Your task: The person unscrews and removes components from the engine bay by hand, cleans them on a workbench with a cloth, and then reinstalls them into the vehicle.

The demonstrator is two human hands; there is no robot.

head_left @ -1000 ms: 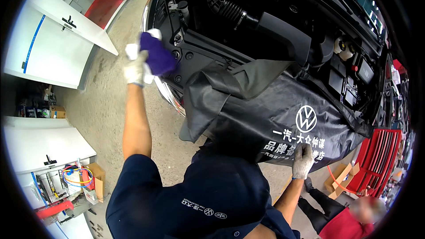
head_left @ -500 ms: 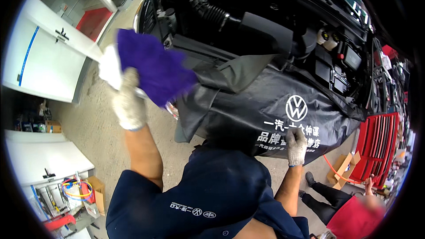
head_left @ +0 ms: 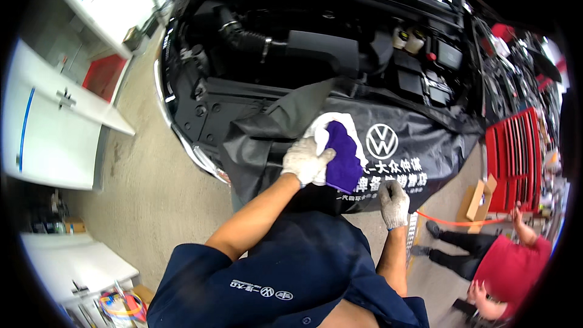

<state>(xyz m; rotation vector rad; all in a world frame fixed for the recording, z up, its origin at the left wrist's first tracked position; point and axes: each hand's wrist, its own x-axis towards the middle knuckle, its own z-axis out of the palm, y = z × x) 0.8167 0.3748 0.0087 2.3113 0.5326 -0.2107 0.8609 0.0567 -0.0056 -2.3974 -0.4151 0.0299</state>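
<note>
My left hand (head_left: 305,161), in a whitish knit glove, grips a purple cloth (head_left: 343,157) together with a white cloth (head_left: 337,119). Both cloths hang over a black fender cover (head_left: 437,127) that drapes across the car's front edge; whether they touch it I cannot tell. Lower on the right, my right hand (head_left: 395,205) is gloved too, its fingers curled in by the cover's lower part. What they hold, if anything, is hidden.
Past the cover lies the open engine bay (head_left: 322,48). A red tool cabinet (head_left: 512,161) stands at right, with an open cardboard box (head_left: 478,200) and an orange hose (head_left: 461,223) near it. A person in red (head_left: 510,267) is at lower right. White cabinets (head_left: 54,115) line the left.
My left hand has swung from the left, beside the car, rightward over the cover with the purple and white cloths. My right hand stays by the cover's lower part, fingers still curled.
</note>
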